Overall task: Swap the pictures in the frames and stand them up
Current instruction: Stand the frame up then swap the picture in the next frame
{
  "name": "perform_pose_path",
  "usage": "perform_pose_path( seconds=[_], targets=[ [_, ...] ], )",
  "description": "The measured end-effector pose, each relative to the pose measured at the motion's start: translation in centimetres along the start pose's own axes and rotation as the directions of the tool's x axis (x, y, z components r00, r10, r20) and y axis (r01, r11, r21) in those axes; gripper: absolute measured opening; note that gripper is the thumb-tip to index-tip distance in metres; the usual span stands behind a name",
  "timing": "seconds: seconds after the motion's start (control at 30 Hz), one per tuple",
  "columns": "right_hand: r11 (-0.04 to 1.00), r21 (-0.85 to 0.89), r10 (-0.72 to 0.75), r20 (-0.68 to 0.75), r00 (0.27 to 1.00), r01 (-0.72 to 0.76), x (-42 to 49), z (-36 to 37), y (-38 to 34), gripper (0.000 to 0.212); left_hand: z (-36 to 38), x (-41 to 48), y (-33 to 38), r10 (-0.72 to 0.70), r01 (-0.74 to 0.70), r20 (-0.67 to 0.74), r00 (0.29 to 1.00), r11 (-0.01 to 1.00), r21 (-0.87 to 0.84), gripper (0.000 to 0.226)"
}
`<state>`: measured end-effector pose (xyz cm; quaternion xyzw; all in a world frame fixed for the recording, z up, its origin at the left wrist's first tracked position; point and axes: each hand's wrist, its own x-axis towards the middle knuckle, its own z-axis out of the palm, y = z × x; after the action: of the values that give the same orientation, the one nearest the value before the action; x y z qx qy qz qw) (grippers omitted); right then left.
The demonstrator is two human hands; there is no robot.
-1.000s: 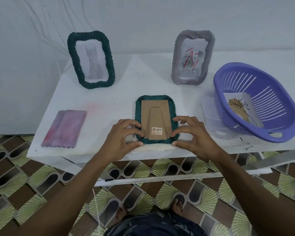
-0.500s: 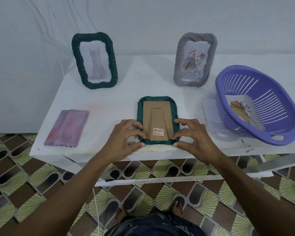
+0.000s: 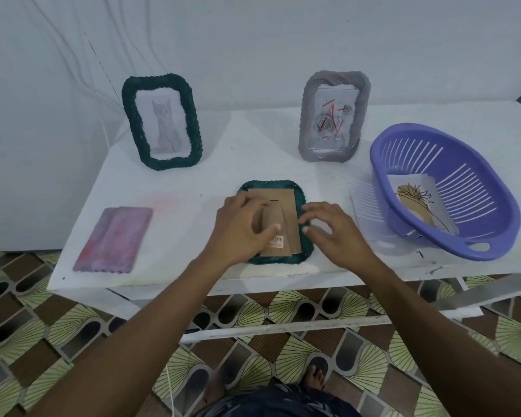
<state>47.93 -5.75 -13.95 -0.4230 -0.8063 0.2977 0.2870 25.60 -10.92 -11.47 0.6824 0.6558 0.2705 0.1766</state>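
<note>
Right now the dark green frame (image 3: 283, 260) lies face down on the white table (image 3: 193, 188), near its front edge, cardboard backing (image 3: 286, 203) upward. The left hand (image 3: 241, 227) covers the backing's left half, fingers bent over it and thumb tip beside the barcode label (image 3: 277, 241); whether it grips the board cannot be told. The right hand (image 3: 331, 233) sits over the frame's right rim, fingers loosely curled, holding nothing, thumb tip just beside the backing's right edge.
</note>
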Motion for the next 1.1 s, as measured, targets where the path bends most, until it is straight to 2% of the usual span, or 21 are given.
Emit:
perform_pose_path(
  seconds=[0.13,0.23,0.33,0.47,0.63,0.83,0.9,1.0,1.1],
  targets=[
    [0.997,-0.031,0.068,-0.103,0.992,-0.071,2.2,0.8,0.5,0.013,2.4,1.5,1.2,-0.060,0.052,0.020,0.998,0.957,0.286,0.066],
    [0.997,-0.039,0.065,-0.171,0.983,-0.073,2.3,1.5,0.9,0.015,3.7,0.9,0.9,-0.019,0.037,-0.052,0.998,0.929,0.368,0.062],
    [0.998,-0.012,0.053,-0.205,0.977,-0.056,1.9,1.5,0.7,0.018,3.9,0.5,0.8,0.029,0.021,-0.153,0.988,0.948,0.316,0.054],
    [0.995,0.071,0.082,-0.226,0.971,-0.068,1.8,1.2,0.3,0.021,3.6,0.0,0.9,-0.007,0.058,-0.240,0.971,0.976,0.210,0.059],
    [0.997,0.017,0.072,-0.207,0.976,-0.070,1.8,1.2,0.5,0.020,3.3,-0.3,1.0,-0.022,0.063,-0.293,0.956,0.990,0.130,0.059],
    [0.996,-0.034,0.073,-0.187,0.980,-0.081,2.0,1.3,0.6,0.021,2.3,-0.3,1.1,-0.121,0.067,-0.348,0.930,0.984,-0.163,0.059],
    [0.995,-0.040,0.077,-0.182,0.980,-0.086,2.0,1.4,0.5,0.020,1.3,-0.4,1.1,-0.134,0.059,-0.363,0.922,0.976,-0.210,0.060],
    [0.993,-0.058,0.087,-0.176,0.980,-0.099,2.0,1.5,0.5,0.020,-0.4,-0.6,0.0,-0.141,0.076,-0.385,0.912,0.981,-0.179,0.059],
    [0.994,-0.059,0.082,-0.181,0.980,-0.094,2.0,1.6,0.4,0.019,-2.1,-1.4,-2.7,-0.146,0.150,-0.365,0.919,0.989,-0.017,0.057]
  ],
)
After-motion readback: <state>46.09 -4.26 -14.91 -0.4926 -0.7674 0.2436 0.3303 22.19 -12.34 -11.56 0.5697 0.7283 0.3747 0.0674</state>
